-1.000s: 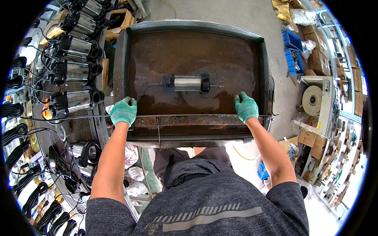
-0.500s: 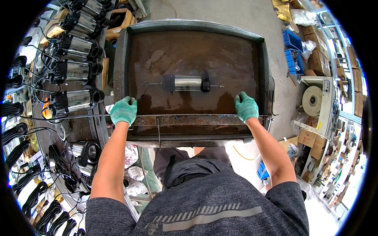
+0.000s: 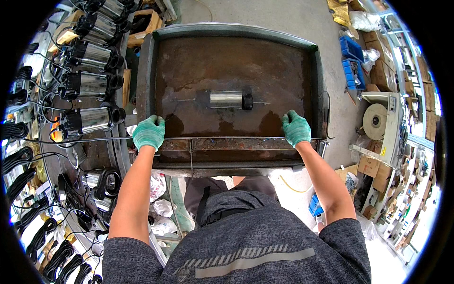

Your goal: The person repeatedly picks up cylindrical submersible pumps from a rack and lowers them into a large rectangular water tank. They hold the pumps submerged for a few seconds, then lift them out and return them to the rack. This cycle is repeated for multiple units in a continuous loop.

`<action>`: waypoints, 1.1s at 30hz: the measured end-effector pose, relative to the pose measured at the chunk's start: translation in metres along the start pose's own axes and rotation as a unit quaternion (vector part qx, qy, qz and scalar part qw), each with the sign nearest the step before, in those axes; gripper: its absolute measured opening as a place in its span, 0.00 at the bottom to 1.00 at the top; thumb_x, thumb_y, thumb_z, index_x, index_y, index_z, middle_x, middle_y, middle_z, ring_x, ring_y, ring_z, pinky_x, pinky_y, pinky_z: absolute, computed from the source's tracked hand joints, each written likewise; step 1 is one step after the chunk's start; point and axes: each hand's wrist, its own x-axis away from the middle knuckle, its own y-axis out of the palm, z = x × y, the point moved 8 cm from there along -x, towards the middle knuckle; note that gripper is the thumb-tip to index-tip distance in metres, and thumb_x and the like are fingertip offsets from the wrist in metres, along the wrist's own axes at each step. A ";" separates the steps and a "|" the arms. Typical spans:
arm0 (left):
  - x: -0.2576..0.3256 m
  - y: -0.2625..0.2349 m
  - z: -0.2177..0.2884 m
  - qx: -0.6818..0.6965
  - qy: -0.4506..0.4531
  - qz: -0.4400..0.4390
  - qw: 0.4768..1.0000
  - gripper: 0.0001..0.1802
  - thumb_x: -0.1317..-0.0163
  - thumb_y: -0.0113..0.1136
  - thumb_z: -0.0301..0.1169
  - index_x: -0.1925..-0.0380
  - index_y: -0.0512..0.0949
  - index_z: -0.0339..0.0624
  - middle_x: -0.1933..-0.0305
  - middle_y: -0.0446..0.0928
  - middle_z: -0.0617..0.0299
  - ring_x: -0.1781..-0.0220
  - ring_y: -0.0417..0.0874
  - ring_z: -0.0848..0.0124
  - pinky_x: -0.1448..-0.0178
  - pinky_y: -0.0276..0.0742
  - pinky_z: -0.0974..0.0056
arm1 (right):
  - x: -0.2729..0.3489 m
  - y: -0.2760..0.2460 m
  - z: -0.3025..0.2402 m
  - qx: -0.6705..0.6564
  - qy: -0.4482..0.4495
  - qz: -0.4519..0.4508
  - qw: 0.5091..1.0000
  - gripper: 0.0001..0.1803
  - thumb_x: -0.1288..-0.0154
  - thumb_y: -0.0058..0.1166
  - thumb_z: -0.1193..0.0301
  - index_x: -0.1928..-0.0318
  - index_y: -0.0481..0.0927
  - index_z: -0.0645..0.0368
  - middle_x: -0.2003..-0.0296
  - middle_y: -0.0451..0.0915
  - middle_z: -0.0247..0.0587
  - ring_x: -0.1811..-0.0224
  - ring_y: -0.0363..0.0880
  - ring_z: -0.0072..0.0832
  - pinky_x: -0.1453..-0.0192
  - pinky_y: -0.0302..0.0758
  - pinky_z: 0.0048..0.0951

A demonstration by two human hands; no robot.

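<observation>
Both gloved hands clamp the near rim of the rusty water tank (image 3: 236, 144), left hand (image 3: 148, 132) and right hand (image 3: 296, 128) well apart, probably for bracing; the steel pump cylinder (image 3: 227, 100) lies submerged mid-tank.

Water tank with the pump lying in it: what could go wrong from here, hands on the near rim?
The metal pump lies loose in the rusty tank; it could roll if the tank is jolted. The left hand and right hand grip the near rim, where a thin wire runs across and could snag the gloves. Cables crowd the left side, a likely tangle.
</observation>
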 end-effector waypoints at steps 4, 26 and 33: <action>0.000 0.000 -0.001 0.001 -0.001 -0.004 1.000 0.20 0.30 0.52 0.50 0.60 0.86 0.51 0.60 0.86 0.46 0.54 0.86 0.43 0.48 0.81 0.44 | 0.000 0.001 0.000 0.004 0.000 0.001 1.000 0.16 0.27 0.51 0.54 0.52 0.82 0.51 0.57 0.86 0.55 0.52 0.83 0.59 0.49 0.80 0.54; 0.001 -0.003 0.001 -0.001 -0.003 -0.001 1.000 0.19 0.29 0.52 0.50 0.61 0.86 0.51 0.60 0.86 0.46 0.54 0.86 0.43 0.48 0.80 0.44 | 0.001 -0.001 0.000 -0.010 0.009 -0.008 1.000 0.17 0.26 0.51 0.54 0.50 0.82 0.51 0.55 0.86 0.55 0.50 0.83 0.59 0.46 0.80 0.54; -0.001 0.002 -0.002 0.003 -0.004 -0.001 1.000 0.20 0.29 0.52 0.50 0.60 0.86 0.51 0.60 0.86 0.46 0.54 0.86 0.43 0.48 0.80 0.44 | 0.000 0.000 -0.001 0.006 0.011 -0.011 1.000 0.17 0.26 0.50 0.54 0.50 0.82 0.50 0.55 0.86 0.55 0.50 0.84 0.58 0.47 0.80 0.53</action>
